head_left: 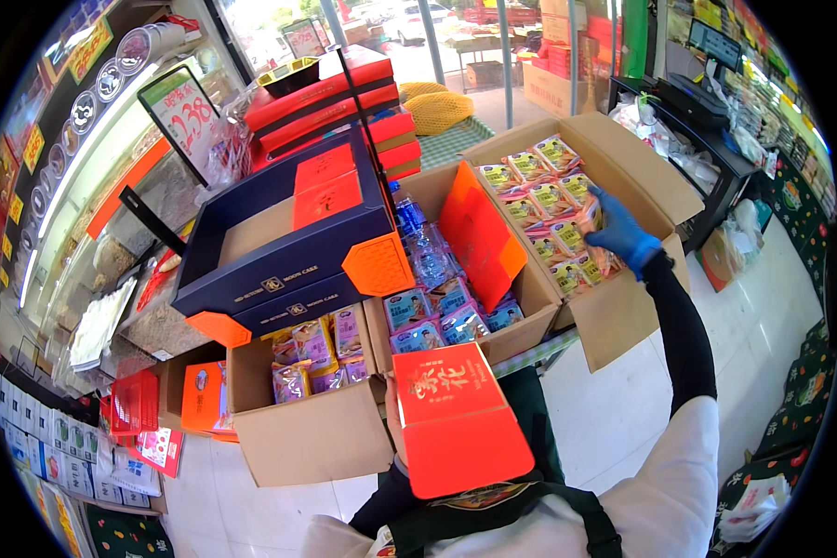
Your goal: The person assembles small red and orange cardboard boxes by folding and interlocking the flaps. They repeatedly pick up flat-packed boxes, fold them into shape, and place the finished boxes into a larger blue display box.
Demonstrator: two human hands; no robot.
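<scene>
At my chest is a red gift box point(460, 400) with gold lettering and a plain red flap folded toward me. My left hand point(397, 418) is closed on its left edge, mostly hidden behind it. To the right, my blue-gloved right hand point(625, 231) reaches into an open cardboard carton point(614, 321). Its fingers and thumb are closed around a small snack packet point(588, 218), which tilts up from the rows. Around it lie several yellow and pink snack packets point(551, 197) in clear wrapping.
A middle carton point(525, 339) holds blue packets point(465, 324), plastic bottles point(430, 256) and a red sheet point(479, 232). Purple and yellow packets point(314, 344) fill the left carton point(312, 437). Dark blue trays point(288, 265) and stacked red boxes point(325, 102) stand behind. A monitor point(714, 42) is far right.
</scene>
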